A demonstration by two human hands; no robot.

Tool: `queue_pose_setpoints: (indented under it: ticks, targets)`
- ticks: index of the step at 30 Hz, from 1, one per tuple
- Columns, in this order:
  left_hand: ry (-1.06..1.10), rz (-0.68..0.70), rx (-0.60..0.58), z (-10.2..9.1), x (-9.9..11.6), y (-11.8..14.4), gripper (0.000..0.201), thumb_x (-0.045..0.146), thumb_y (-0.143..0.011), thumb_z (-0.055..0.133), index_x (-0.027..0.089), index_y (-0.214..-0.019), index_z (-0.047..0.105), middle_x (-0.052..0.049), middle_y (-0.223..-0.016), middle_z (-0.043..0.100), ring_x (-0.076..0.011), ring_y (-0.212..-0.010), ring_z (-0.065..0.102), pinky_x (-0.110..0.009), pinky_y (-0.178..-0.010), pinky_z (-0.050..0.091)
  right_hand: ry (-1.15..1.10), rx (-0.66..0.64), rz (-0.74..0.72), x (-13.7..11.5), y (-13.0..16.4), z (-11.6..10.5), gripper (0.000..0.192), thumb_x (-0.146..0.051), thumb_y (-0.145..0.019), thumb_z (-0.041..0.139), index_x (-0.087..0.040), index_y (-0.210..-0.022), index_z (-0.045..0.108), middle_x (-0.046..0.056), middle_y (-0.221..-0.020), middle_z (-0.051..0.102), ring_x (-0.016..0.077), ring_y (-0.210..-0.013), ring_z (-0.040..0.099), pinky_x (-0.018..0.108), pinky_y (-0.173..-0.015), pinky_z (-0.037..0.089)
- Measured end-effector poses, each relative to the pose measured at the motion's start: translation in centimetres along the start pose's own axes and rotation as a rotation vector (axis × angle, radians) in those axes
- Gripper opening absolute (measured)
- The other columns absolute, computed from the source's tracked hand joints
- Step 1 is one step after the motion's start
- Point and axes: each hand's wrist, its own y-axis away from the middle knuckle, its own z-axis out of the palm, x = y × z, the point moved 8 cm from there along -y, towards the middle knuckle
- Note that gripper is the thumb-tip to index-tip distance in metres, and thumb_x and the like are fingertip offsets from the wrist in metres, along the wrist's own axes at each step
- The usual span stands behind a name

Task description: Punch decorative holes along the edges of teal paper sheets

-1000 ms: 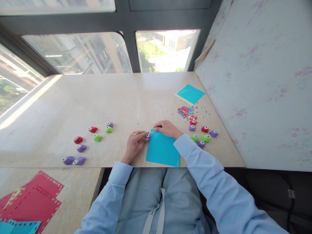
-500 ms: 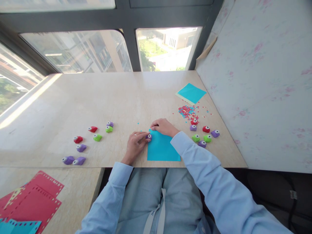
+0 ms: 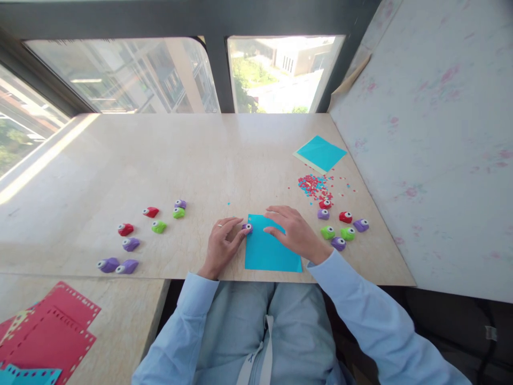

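Note:
A square sheet of blue paper [image 3: 269, 248] lies at the table's front edge, with a small hole near its top left corner. My left hand [image 3: 225, 241] is closed on a small purple craft punch [image 3: 247, 229] at the left edge of that sheet; the fingers cover part of the punch. Over the sheet's upper right part hovers my right hand [image 3: 294, 230], its fingers apart and nothing between them. Whether its fingertips touch the paper I cannot tell.
Red, green and purple punches lie left, a purple one [image 3: 131, 244] among them, and right, including a green one [image 3: 348, 233]. Paper confetti [image 3: 315, 186] and blue sheets [image 3: 321, 153] are further back. Punched red paper [image 3: 54, 334] rests lower left. A wall [image 3: 433, 160] bounds the right.
My right hand has left the sheet's top left corner and moved right, its fingers spreading. My left hand keeps the punch at the left edge. The view has shifted slightly.

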Motion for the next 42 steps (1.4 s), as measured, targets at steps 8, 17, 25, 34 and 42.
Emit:
queue_pose_setpoints:
  ticks: [8, 17, 25, 34, 42]
  targets:
    - [-0.046, 0.051, -0.053, 0.4, 0.5, 0.1, 0.017, 0.035, -0.087, 0.065, 0.024, -0.097, 0.073, -0.007, -0.097, 0.071, -0.0213, -0.091, 0.063, -0.040, -0.083, 0.052, 0.136, -0.148, -0.031, 1.1, 4.6, 1.6, 0.053, -0.043, -0.089, 0.061, -0.018, -0.135, 0.054, 0.016, -0.146, 0.047, 0.0293, -0.137, 0.040, 0.053, -0.112, 0.035]
    - [-0.059, 0.045, -0.090, 0.5, 0.5, 0.1, 0.017, 0.034, -0.088, 0.064, 0.027, -0.100, 0.073, -0.006, -0.097, 0.071, -0.0214, -0.092, 0.063, -0.040, -0.082, 0.052, 0.107, -0.145, -0.067, 1.3, 4.5, 2.2, 0.052, -0.038, -0.091, 0.059, -0.022, -0.140, 0.049, 0.013, -0.150, 0.040, 0.0280, -0.142, 0.032, 0.054, -0.114, 0.032]
    - [-0.050, 0.024, -0.116, 0.4, 0.7, 0.0, 0.015, 0.031, -0.088, 0.064, 0.029, -0.100, 0.073, -0.004, -0.097, 0.071, -0.0209, -0.092, 0.063, -0.039, -0.081, 0.052, 0.090, -0.143, -0.082, 1.6, 4.4, 2.0, 0.049, -0.037, -0.093, 0.056, -0.021, -0.139, 0.051, 0.011, -0.150, 0.041, 0.0282, -0.141, 0.034, 0.054, -0.116, 0.031]
    - [-0.073, 0.002, -0.096, 0.5, 0.7, -0.4, 0.016, 0.031, -0.088, 0.064, 0.029, -0.101, 0.072, -0.003, -0.098, 0.072, -0.0211, -0.091, 0.064, -0.039, -0.081, 0.051, 0.098, -0.174, -0.087, 1.6, 4.6, 2.1, 0.046, -0.037, -0.095, 0.052, -0.023, -0.139, 0.050, 0.009, -0.151, 0.039, 0.0269, -0.142, 0.031, 0.053, -0.117, 0.029]
    - [-0.091, 0.008, -0.123, 0.5, 0.9, -0.3, 0.016, 0.031, -0.087, 0.065, 0.026, -0.101, 0.072, -0.005, -0.098, 0.071, -0.0204, -0.091, 0.062, -0.039, -0.082, 0.050, 0.095, -0.139, -0.104, 1.3, 4.5, 1.7, 0.045, -0.033, -0.093, 0.055, -0.019, -0.136, 0.054, 0.012, -0.149, 0.043, 0.0284, -0.141, 0.034, 0.055, -0.116, 0.031]
